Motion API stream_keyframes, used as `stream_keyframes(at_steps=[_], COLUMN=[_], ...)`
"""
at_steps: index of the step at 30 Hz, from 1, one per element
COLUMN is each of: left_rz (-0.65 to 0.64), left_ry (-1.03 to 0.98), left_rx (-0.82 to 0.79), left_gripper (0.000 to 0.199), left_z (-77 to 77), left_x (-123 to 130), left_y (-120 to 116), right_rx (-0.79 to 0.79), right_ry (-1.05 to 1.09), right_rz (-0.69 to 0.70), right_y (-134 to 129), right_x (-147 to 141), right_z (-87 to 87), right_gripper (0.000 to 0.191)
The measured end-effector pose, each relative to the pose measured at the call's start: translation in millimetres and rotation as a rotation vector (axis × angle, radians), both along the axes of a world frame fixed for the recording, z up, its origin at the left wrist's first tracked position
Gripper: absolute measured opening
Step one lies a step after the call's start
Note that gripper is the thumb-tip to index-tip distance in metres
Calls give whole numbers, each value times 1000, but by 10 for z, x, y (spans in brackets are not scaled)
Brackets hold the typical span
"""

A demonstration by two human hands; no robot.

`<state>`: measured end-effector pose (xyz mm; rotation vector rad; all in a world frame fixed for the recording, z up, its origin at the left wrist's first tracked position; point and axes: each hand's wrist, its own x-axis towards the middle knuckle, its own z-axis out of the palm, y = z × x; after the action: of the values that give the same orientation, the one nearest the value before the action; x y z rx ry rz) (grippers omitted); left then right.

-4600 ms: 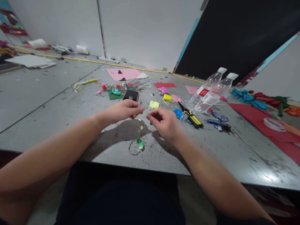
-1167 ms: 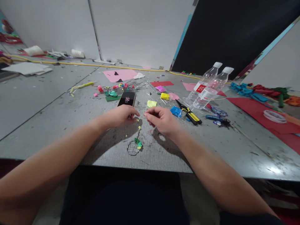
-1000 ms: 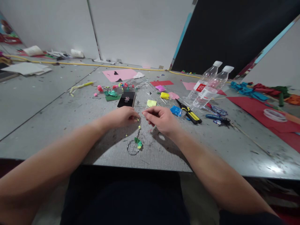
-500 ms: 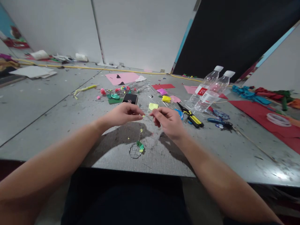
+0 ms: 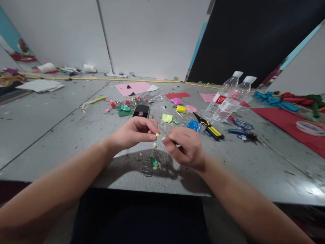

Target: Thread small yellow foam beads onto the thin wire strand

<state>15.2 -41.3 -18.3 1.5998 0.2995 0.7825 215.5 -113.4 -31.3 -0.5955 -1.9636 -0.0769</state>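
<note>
Between the thumb and forefinger of my left hand (image 5: 139, 131) is a small piece of pale yellow clay (image 5: 157, 134). My right hand (image 5: 185, 145) is closed in a pinch just beside it, with another tiny pale yellow bit (image 5: 163, 138) at its fingertips. Below both hands, near the table's front edge, lies a round wire frame (image 5: 147, 168) with green clay (image 5: 153, 161) on its side and a yellow dab at the top of a thin stem. A larger flattened lump of pale yellow clay (image 5: 167, 118) rests beyond my fingers.
A dark box-like object (image 5: 141, 110) and beaded stems (image 5: 132, 100) lie behind my left hand. Blue clay in wrap (image 5: 193, 125), black-and-yellow pliers (image 5: 209, 127) and two plastic bottles (image 5: 224, 101) are to the right. Red sheets (image 5: 289, 127) cover the far right.
Both hands have come a little lower and nearer to me. A pale yellow bit now shows at my right fingertips, and the blue clay is less covered by that hand.
</note>
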Motion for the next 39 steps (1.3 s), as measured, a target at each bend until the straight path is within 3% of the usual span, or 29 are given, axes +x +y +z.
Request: stream_keyframes(at_steps=[12,21,39], left_rz=[-83,-67,-56], left_ry=[52,111,119], left_rx=[29,66,95], left_gripper=[22,26,30], left_z=[36,102,81], left_x=[-1,10,18], left_y=[-59,-91,-90], right_rx=[128,141,172], right_ry=[-92,-115,-111], right_rz=[-12,-34,-31], right_y=[-46,-52,-47], right_x=[0,-23,-31], right_z=[23,40,60], right_gripper=[29,29,28])
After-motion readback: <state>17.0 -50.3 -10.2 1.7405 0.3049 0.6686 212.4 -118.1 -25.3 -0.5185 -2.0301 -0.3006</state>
